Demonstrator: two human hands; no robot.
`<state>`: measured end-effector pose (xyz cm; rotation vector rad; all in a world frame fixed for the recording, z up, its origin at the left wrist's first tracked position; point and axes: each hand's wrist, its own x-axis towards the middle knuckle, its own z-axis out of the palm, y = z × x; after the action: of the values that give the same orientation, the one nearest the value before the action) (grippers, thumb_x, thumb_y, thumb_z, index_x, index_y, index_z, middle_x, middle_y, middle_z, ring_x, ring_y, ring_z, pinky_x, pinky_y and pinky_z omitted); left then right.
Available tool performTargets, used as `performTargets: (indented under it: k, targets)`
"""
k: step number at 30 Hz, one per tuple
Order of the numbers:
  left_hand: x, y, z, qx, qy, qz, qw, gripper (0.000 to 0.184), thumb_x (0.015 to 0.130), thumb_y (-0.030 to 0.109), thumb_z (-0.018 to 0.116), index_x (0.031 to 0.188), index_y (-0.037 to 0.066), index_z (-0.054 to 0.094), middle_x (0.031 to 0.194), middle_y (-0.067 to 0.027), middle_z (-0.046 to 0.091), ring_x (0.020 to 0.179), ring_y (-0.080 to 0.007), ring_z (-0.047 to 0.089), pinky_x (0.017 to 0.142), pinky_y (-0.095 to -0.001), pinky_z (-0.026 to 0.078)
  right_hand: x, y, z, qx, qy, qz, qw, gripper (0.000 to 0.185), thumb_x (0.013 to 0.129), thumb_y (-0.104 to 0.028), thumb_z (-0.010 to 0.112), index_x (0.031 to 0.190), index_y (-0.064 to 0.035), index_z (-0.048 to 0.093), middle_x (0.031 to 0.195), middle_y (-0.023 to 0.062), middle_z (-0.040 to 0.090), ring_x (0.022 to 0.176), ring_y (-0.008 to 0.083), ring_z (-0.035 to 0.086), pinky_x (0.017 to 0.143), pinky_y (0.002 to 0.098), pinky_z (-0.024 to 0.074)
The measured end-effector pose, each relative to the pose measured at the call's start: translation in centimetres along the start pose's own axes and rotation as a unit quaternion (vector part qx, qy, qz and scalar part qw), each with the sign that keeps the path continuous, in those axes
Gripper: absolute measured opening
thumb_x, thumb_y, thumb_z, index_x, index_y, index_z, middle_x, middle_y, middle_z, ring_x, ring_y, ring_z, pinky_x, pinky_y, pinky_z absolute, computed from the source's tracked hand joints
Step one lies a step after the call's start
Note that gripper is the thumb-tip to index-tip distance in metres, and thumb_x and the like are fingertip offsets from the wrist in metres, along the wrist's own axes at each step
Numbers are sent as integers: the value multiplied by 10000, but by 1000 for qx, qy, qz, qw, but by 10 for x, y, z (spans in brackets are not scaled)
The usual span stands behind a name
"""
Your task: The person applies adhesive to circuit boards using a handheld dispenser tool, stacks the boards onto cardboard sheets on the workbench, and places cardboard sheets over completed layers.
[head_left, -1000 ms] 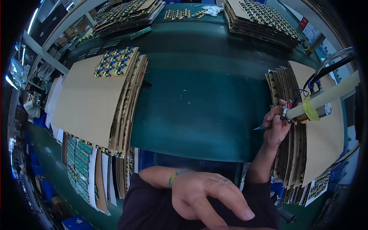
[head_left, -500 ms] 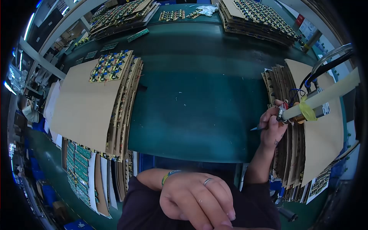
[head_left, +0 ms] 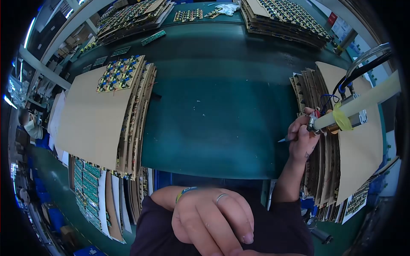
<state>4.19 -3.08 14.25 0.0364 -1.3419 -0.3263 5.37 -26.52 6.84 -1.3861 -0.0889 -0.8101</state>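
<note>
At the lower middle, my left hand (head_left: pixel 213 224) is close to the camera, in front of my dark-clothed lap. Its fingers are loosely bent and point down, with some tips cut off by the frame's edge. I see nothing in it. My right hand (head_left: pixel 301 135) is closed around a slim tool whose pale pointed tip (head_left: pixel 282 140) sticks out to the left above the green table. Right behind that hand are a metal fitting and a pale tube (head_left: pixel 363 106) with yellow tape, wires and hoses. Whether the tool joins the fitting is hidden by the fingers.
On the left stands a stack of cardboard sheets (head_left: pixel 92 121) and circuit boards, topped by a blue-dotted board panel (head_left: pixel 120 73). Another cardboard stack (head_left: pixel 358 141) is on the right. Tall board stacks (head_left: pixel 286 23) line the far side. Small white crumbs dot the green table (head_left: pixel 213 128).
My left hand has shifted slightly left, and its fingers have turned a little. My right hand and the tool look almost the same. The whole view has moved slightly.
</note>
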Motion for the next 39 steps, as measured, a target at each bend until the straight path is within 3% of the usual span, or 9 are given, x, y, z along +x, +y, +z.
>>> performTargets:
  k: [5, 8, 35, 39]
  targets:
    - [0, 1, -1, 0, 4, 1, 1000, 249, 850, 131, 595, 1071, 69, 497, 961, -119, 580, 917, -281, 594, 787, -401, 506, 0, 1, 0, -4, 4, 3, 1000, 516, 864, -281, 619, 1235, 12, 413, 680, 38, 488, 478, 72, 417, 419, 194, 342]
    - [-1, 0, -1, -2, 5, 0, 1000, 245, 849, 133, 596, 1066, 69, 498, 958, -117, 579, 916, -278, 593, 789, -401, 505, 0, 0, 3, 25, 21, 7, 999, 478, 822, -196, 625, 1215, 8, 447, 680, 39, 510, 482, 58, 416, 409, 176, 319]
    - [-2, 0, -2, -10, 5, 5, 1000, 211, 848, 144, 605, 1021, 70, 510, 929, -97, 568, 909, -257, 585, 800, -392, 495, 1, 2, 2, 30, 16, -2, 999, 480, 837, -228, 634, 1216, -2, 446, 671, 41, 506, 477, 61, 415, 418, 175, 318]
    - [-1, 0, -1, -7, 5, 3, 1000, 206, 848, 146, 606, 1014, 70, 512, 925, -94, 566, 908, -254, 583, 802, -391, 493, 1, 2, 1, -12, 3, -12, 1000, 526, 869, -302, 603, 1243, 13, 410, 676, 41, 477, 462, 72, 398, 408, 194, 333]
